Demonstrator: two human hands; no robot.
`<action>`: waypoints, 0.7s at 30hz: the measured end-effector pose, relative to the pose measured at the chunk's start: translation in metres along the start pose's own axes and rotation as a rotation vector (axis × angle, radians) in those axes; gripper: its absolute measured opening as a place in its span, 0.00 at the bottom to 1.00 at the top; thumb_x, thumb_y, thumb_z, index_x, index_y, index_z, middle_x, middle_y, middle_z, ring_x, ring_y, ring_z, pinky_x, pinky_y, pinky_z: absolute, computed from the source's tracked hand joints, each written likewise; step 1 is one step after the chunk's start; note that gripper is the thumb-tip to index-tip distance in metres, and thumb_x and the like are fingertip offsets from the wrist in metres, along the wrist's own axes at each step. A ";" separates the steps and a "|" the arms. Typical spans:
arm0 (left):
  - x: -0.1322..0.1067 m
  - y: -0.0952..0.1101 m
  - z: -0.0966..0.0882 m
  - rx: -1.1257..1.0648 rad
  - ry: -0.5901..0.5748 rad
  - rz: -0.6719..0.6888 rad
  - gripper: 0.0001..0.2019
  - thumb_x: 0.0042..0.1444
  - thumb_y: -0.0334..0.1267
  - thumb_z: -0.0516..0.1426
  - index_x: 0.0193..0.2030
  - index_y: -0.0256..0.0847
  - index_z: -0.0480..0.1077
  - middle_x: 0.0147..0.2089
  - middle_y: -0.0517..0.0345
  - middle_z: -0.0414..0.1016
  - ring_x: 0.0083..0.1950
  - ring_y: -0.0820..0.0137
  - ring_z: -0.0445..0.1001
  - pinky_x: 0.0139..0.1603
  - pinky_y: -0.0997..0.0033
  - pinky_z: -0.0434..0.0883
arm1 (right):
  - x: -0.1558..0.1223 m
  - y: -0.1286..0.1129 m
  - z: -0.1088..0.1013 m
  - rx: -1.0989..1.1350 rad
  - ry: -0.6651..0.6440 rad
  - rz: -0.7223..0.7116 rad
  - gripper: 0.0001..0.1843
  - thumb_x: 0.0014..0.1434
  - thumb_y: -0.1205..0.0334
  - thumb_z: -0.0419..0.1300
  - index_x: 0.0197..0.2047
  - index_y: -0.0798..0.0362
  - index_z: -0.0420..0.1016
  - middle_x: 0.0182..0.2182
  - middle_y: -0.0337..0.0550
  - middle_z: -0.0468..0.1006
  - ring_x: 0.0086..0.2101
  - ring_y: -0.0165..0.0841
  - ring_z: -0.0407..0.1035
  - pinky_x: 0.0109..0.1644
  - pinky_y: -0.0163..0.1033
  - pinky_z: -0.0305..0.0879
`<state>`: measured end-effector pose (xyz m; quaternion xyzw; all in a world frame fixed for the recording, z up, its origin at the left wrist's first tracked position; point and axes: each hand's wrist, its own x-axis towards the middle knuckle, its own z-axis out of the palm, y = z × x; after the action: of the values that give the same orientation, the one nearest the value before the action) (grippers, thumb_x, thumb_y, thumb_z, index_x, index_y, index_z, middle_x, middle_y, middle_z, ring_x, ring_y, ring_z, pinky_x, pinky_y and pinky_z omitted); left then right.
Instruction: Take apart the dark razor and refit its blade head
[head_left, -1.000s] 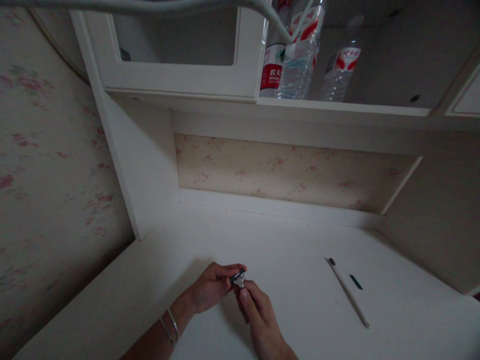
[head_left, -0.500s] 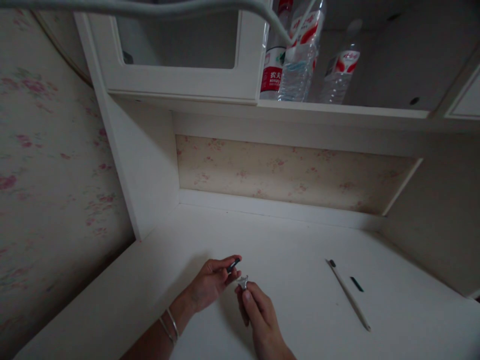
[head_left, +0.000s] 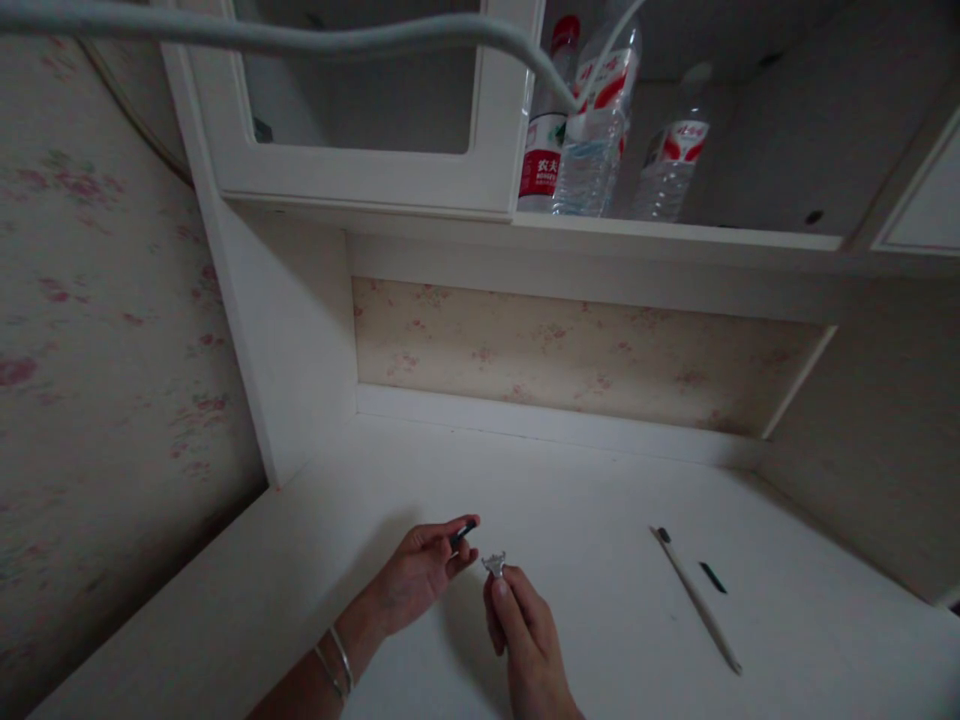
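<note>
My left hand [head_left: 420, 575], with bangles on its wrist, pinches a small dark oblong piece [head_left: 463, 533] with a pale stripe between thumb and fingers. My right hand [head_left: 521, 625] grips a small silvery metal piece [head_left: 495, 564] between thumb and forefinger. Its wide, pronged top points up, and its lower part is hidden in the fingers. The two pieces are close together but apart, just above the white desk [head_left: 585, 540]. What kind of things they are is too small to tell.
On the desk to the right lie a long pale pen-like stick [head_left: 697, 600] with a dark end and a short dark strip [head_left: 713, 577]. Plastic bottles [head_left: 589, 165] stand on the shelf above. A pale cable [head_left: 360, 42] crosses the top of the view.
My right hand with the metal piece has shifted slightly right, widening the gap to the left hand. The left hand keeps its pinch. The view has tilted up a little.
</note>
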<state>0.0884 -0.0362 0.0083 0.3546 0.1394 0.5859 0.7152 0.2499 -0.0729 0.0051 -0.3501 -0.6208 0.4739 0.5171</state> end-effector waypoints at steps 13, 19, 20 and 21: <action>-0.002 0.000 0.003 0.038 -0.024 -0.037 0.10 0.47 0.35 0.66 0.39 0.40 0.78 0.51 0.49 0.75 0.41 0.70 0.73 0.49 0.64 0.67 | 0.000 0.002 0.002 0.043 -0.080 0.031 0.19 0.64 0.47 0.49 0.32 0.54 0.67 0.22 0.35 0.58 0.22 0.27 0.51 0.23 0.33 0.49; -0.002 -0.003 0.007 0.068 -0.030 -0.109 0.14 0.43 0.36 0.68 0.39 0.39 0.79 0.49 0.48 0.76 0.41 0.69 0.73 0.47 0.67 0.66 | 0.001 -0.003 0.002 0.076 -0.082 0.082 0.19 0.63 0.47 0.51 0.31 0.55 0.67 0.21 0.34 0.56 0.21 0.26 0.49 0.22 0.32 0.45; -0.003 -0.003 0.008 0.077 -0.028 -0.119 0.14 0.43 0.36 0.68 0.39 0.39 0.79 0.49 0.48 0.77 0.42 0.69 0.73 0.47 0.67 0.66 | 0.001 -0.004 0.002 0.083 -0.087 0.088 0.19 0.63 0.47 0.51 0.31 0.55 0.68 0.21 0.34 0.56 0.21 0.26 0.49 0.22 0.32 0.45; -0.002 -0.003 0.009 0.087 -0.026 -0.125 0.14 0.43 0.37 0.68 0.39 0.39 0.79 0.49 0.48 0.77 0.42 0.69 0.73 0.47 0.68 0.65 | 0.001 -0.005 0.003 0.089 -0.093 0.094 0.20 0.63 0.47 0.51 0.31 0.55 0.68 0.20 0.34 0.56 0.21 0.26 0.49 0.22 0.32 0.45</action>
<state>0.0959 -0.0418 0.0119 0.3835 0.1774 0.5288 0.7361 0.2474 -0.0737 0.0102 -0.3331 -0.6052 0.5407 0.4801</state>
